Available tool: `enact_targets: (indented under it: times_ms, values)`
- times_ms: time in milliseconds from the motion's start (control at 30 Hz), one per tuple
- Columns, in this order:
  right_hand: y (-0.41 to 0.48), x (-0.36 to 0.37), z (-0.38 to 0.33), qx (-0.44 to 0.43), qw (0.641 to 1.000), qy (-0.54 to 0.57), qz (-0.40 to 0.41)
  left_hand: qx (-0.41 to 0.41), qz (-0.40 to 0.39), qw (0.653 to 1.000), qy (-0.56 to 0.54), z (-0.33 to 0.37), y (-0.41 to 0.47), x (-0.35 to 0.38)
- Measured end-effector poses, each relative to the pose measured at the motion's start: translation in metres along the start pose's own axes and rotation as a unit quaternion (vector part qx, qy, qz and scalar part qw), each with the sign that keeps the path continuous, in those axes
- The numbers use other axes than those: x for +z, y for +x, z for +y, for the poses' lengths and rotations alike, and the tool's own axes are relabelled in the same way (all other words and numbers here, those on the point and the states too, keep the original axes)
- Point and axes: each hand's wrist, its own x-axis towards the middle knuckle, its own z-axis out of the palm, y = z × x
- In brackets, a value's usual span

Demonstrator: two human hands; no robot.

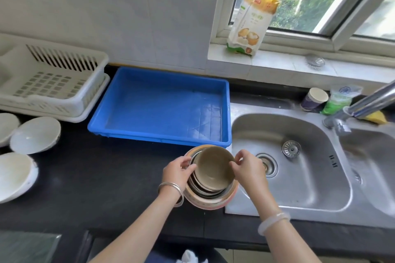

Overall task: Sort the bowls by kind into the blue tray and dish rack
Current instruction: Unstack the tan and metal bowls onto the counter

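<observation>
A stack of nested metal bowls (210,193) stands on the black counter in front of the blue tray (162,104). The top metal bowl (213,168) is tilted up out of the stack. My left hand (178,172) grips its left rim and my right hand (249,168) pinches its right rim. The blue tray holds nothing. The white dish rack (51,79) at the far left holds nothing either. Three white ceramic bowls lie on the counter at the left: one white bowl (35,134) near the rack, another (15,175) below it, a third (6,127) at the frame edge.
A steel double sink (288,162) with a tap (363,104) lies to the right of the stack. A paper cup (314,99) and a green bag (339,100) stand behind the sink. A flour bag (251,23) leans on the windowsill.
</observation>
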Motion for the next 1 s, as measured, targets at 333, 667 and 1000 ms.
enact_targets:
  times_ms: [333, 667, 1000]
  values:
    - [-0.004, -0.028, 0.013, 0.046, 0.99, 0.134, 0.01, 0.018, 0.028, 0.999, 0.035, 0.006, 0.0, 0.007]
    - [-0.006, -0.035, 0.02, 0.06, 0.981, 0.186, 0.012, 0.024, 0.103, 0.989, 0.108, 0.018, 0.001, 0.014]
    - [-0.006, -0.049, 0.003, 0.023, 0.975, 0.221, -0.016, 0.019, 0.121, 0.992, 0.012, 0.026, 0.007, -0.008]
